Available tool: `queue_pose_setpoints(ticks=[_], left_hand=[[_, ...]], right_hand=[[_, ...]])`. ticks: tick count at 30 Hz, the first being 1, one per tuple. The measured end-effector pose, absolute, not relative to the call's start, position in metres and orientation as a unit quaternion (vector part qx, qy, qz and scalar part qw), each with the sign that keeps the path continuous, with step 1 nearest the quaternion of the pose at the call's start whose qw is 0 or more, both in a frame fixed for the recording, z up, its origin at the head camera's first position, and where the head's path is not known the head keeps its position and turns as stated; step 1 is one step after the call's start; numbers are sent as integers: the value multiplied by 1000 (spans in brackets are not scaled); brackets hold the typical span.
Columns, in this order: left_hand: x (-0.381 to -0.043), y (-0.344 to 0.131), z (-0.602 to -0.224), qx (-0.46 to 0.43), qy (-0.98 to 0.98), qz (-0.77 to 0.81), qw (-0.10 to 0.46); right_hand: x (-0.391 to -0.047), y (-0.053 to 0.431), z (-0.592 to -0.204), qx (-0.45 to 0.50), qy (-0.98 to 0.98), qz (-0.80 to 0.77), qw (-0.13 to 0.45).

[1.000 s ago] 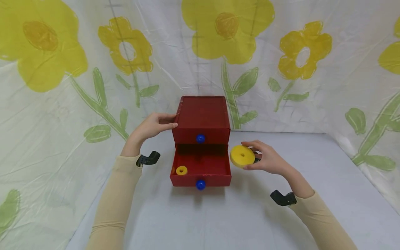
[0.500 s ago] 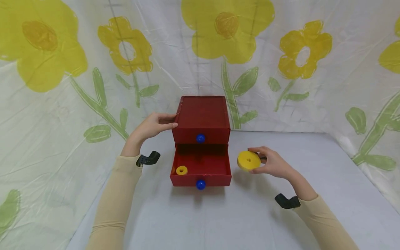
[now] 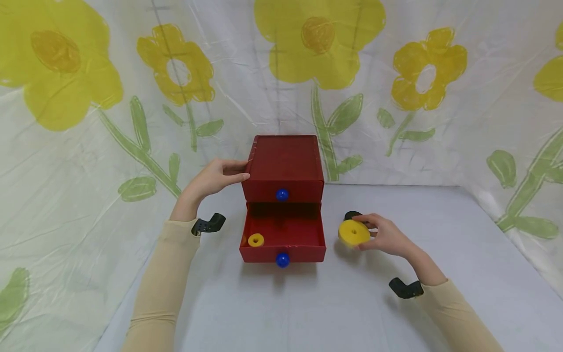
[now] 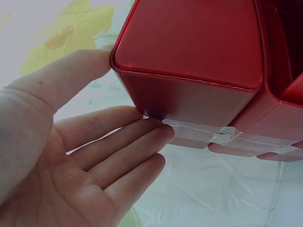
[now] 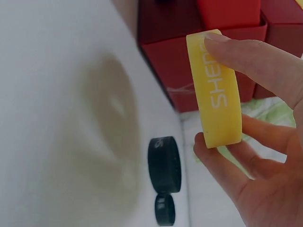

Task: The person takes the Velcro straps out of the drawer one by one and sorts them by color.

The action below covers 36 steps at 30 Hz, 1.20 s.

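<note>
My right hand [image 3: 387, 235] pinches a thick yellow disc [image 3: 353, 232] with a small centre hole, over the table right of the red drawer box [image 3: 286, 159]. In the right wrist view its edge, with white letters, sits between thumb and fingertips. My left hand [image 3: 214, 177] rests against the box's upper left side. The left wrist view shows its straight fingers and thumb touching the box's edges. The lower drawer [image 3: 288, 234] is pulled out, with a small yellow ring [image 3: 256, 240] inside at the left. The upper drawer [image 3: 261, 191] is closed.
Behind the right fingers a black disc [image 3: 353, 214] lies on the white table [image 3: 286, 308]. The right wrist view shows a smaller black disc [image 5: 165, 211] beside it. A flower-printed sheet [image 3: 246, 63] hangs behind the box. Blue knobs front both drawers.
My right hand has moved right and toward me with the yellow disc, away from the drawer. A black disc now shows behind it. The left hand has stayed put.
</note>
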<state>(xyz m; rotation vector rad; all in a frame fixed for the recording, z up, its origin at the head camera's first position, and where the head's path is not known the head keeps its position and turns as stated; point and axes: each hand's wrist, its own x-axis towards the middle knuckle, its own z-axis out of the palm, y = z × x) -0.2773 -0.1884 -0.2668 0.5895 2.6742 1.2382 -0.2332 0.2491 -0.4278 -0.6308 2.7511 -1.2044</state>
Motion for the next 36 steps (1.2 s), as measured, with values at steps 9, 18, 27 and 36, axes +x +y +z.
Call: queue_pose_setpoints(ticks=[9,18,27,36], left_hand=[[-275,-188,-265,191,886,416,69],[-276,-188,-266,191,885,418,69],[-279,-189,-269,194,884,420,70],[-280,-189,-269,195,883,420,72]], right_hand=[[-235,253,-440,-196,907,-369,42],[-236,258,-454,-180,914,-361,46],[-238,262,-463,-178,919,-349,49],[-238,263,-466,-175,918,-353,50]])
